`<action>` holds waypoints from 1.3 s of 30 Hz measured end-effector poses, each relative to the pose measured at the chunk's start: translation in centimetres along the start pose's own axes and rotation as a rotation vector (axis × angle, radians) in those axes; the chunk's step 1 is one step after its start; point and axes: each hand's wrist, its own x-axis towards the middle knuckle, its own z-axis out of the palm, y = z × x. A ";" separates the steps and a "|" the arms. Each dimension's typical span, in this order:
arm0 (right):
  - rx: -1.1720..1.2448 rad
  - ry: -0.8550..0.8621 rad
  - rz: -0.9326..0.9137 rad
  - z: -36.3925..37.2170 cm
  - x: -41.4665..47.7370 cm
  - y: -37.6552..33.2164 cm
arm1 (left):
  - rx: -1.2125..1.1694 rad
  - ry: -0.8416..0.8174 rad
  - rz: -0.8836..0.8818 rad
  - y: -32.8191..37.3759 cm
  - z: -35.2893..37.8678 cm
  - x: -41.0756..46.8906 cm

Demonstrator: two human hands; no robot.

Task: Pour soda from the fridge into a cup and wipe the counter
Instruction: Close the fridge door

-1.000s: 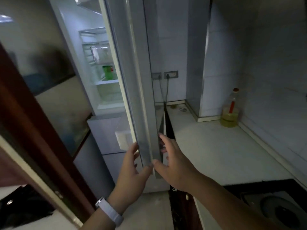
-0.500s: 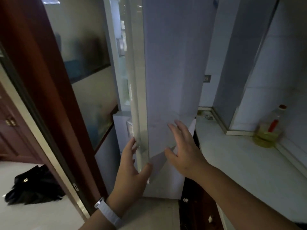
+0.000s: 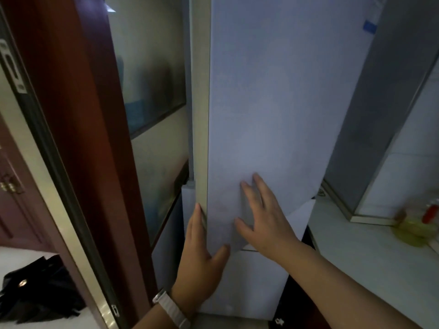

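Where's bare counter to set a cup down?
The counter is bare from the fridge door across to the oil bottle, and along its near edge. Tight spot: the back corner where the bottle stands by the pillar base. Left hand and right hand rest on the door.

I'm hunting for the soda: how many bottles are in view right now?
1: a blurred bottle of yellow liquid on the counter at far right. The fridge door hides any inside.

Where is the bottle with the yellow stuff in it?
The bottle stands at the far right of the head view, on the white counter beside the tiled wall, to the right of the fridge door.
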 end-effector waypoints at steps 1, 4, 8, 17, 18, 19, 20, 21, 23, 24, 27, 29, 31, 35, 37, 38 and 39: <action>-0.010 -0.018 0.005 0.2 0.6 -0.2 | -0.022 0.001 0.000 -0.3 -0.3 0.8; -0.043 -0.049 0.003 0.9 2.7 -0.5 | -0.090 0.030 -0.014 -1.5 -1.2 3.3; -0.118 -0.017 -0.003 2.3 5.7 0.7 | -0.084 0.047 -0.049 -3.7 -2.5 6.7; -0.289 0.240 -0.196 7.5 12.1 5.7 | 0.065 0.283 -0.028 -6.0 -1.5 12.3; -0.295 0.253 -0.217 8.0 12.8 6.1 | 0.059 0.300 -0.016 -6.0 -1.4 13.2; -0.303 0.265 -0.237 8.4 13.5 6.5 | 0.054 0.318 -0.010 -6.0 -1.2 14.1; -0.312 0.279 -0.258 8.8 14.2 6.9 | 0.056 0.341 -0.006 -6.2 -1.1 15.1; -0.318 0.290 -0.278 9.2 14.9 7.3 | 0.066 0.358 -0.008 -6.5 -0.9 16.0; -0.304 0.299 -0.310 9.7 16.3 8.1 | 0.060 0.372 -0.035 -7.5 -0.9 18.0; -0.296 0.298 -0.320 10.0 17.0 8.4 | 0.056 0.391 -0.048 -8.1 -0.9 19.1; -0.295 0.273 -0.337 10.6 18.8 9.4 | 0.075 0.456 -0.101 -9.1 -1.0 22.5; -0.324 0.251 -0.351 11.0 20.0 10.3 | 0.082 0.471 -0.100 -9.6 -0.8 24.2; -0.345 0.235 -0.374 11.2 21.1 11.2 | 0.093 0.476 -0.109 -10.4 -0.5 25.4; -0.324 0.247 -0.408 11.6 22.9 12.4 | 0.103 0.456 -0.131 -11.9 -0.3 28.2; -0.301 0.248 -0.414 12.0 23.7 12.9 | 0.113 0.429 -0.135 -12.3 -0.5 29.5; -0.301 0.240 -0.413 12.2 24.1 13.1 | 0.112 0.418 -0.142 -12.5 -0.6 30.2; -0.307 0.227 -0.411 12.3 24.5 13.3 | 0.108 0.407 -0.156 -12.5 -0.6 30.8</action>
